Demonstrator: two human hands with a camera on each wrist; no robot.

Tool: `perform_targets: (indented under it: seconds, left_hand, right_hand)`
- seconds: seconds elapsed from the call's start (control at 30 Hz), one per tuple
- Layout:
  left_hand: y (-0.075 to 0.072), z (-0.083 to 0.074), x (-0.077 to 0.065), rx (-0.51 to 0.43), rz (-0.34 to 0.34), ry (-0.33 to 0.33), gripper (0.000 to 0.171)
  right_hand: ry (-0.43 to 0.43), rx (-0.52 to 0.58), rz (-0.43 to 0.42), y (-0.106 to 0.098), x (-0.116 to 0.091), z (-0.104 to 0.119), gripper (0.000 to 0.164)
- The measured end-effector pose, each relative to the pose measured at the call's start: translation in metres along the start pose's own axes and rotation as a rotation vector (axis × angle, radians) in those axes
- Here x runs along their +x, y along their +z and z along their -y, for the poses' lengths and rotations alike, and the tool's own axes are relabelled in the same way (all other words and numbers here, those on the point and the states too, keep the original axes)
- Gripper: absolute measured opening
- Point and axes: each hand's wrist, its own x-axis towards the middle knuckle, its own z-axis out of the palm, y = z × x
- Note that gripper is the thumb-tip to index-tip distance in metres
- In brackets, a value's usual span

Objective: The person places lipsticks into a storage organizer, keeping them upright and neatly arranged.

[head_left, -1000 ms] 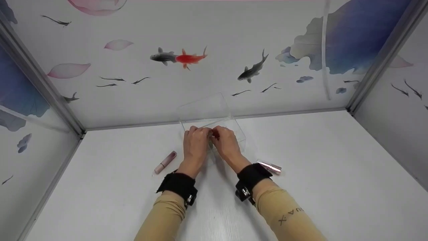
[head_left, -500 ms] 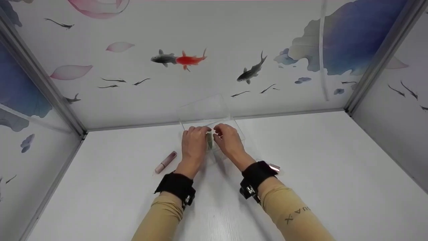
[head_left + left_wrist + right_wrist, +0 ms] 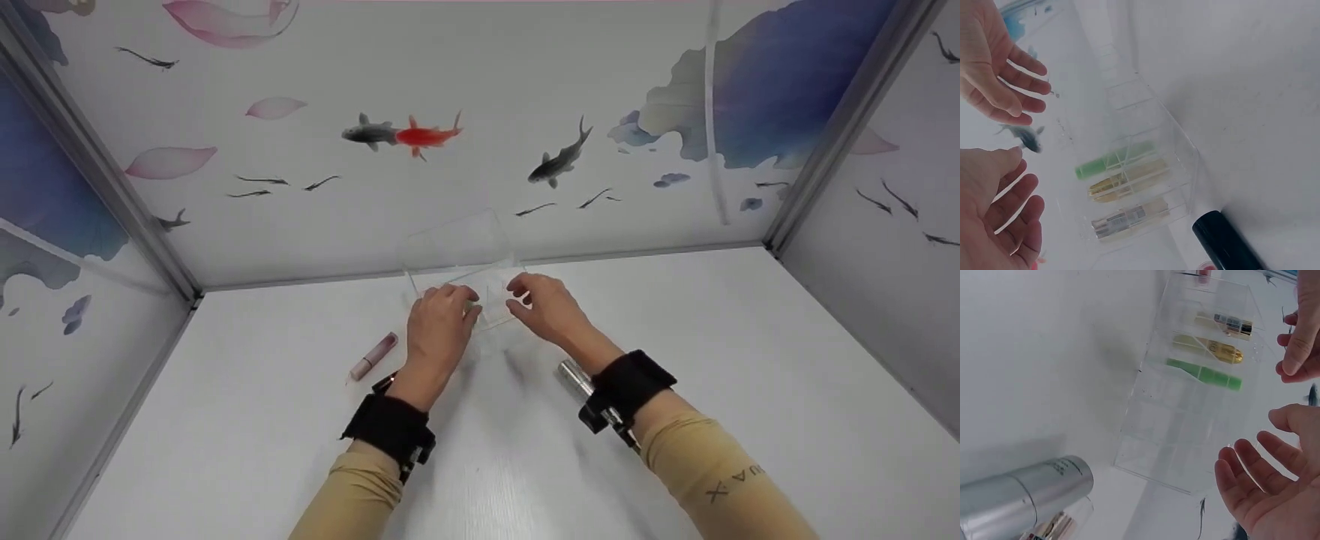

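Note:
A clear divided box point(image 3: 495, 296) with a see-through raised lid point(image 3: 457, 236) stands at the far edge of the table. My left hand point(image 3: 442, 322) is over its left part, fingers loosely bent around nothing. To the right, my right hand point(image 3: 551, 307) hovers beside the box with fingers spread and holding nothing. Separate compartments hold a green tube point(image 3: 1204, 375), a gold-capped tube point(image 3: 1210, 347) and a clear tube with a silver label point(image 3: 1131, 218). In the head view my left hand hides these tubes. Both wrist views show the palms apart, facing each other.
A pink lip gloss tube point(image 3: 373, 356) lies left of the box. Close to my left wrist is a black cylinder point(image 3: 1227, 242). A silver cylinder point(image 3: 1027, 495) lies partly under my right wrist, with a clear tube point(image 3: 1055, 526) alongside. The printed wall point(image 3: 480, 75) rises behind.
My right hand has moved right, away from my left hand and the box's middle, uncovering the silver cylinder. The green tube seen between the hands is now hidden in the head view.

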Motion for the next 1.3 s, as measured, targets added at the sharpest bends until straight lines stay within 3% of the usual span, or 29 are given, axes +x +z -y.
perform_targets:
  seconds: [0.3, 0.5, 0.7, 0.87, 1.1, 1.2, 1.3]
  left_hand:
    - [-0.006, -0.014, -0.012, 0.02, 0.021, 0.057, 0.012]
    - [-0.003, -0.027, -0.032, -0.04, 0.135, 0.049, 0.01]
    - [-0.004, -0.036, -0.052, -0.082, 0.329, 0.014, 0.012]
    - [-0.006, -0.042, -0.058, -0.116, 0.475, -0.041, 0.014]
    - [-0.005, -0.045, -0.064, -0.188, 0.516, -0.031, 0.017]
    - [-0.002, -0.045, -0.065, -0.258, 0.573, -0.05, 0.02]
    - [0.001, -0.044, -0.064, -0.351, 0.594, -0.071, 0.024]
  right_hand:
    - [0.013, -0.139, 0.211, -0.028, -0.024, 0.0, 0.03]
    - [0.064, -0.269, 0.279, -0.022, -0.05, -0.016, 0.034]
    - [0.133, -0.386, 0.285, -0.008, -0.072, -0.03, 0.034]
    - [0.162, -0.382, 0.267, -0.001, -0.083, -0.03, 0.029]
    - [0.113, -0.385, 0.135, 0.011, -0.095, -0.031, 0.019]
    - [0.097, -0.363, 0.127, 0.013, -0.096, -0.033, 0.017]
    - [0.081, -0.271, 0.144, 0.011, -0.094, -0.031, 0.016]
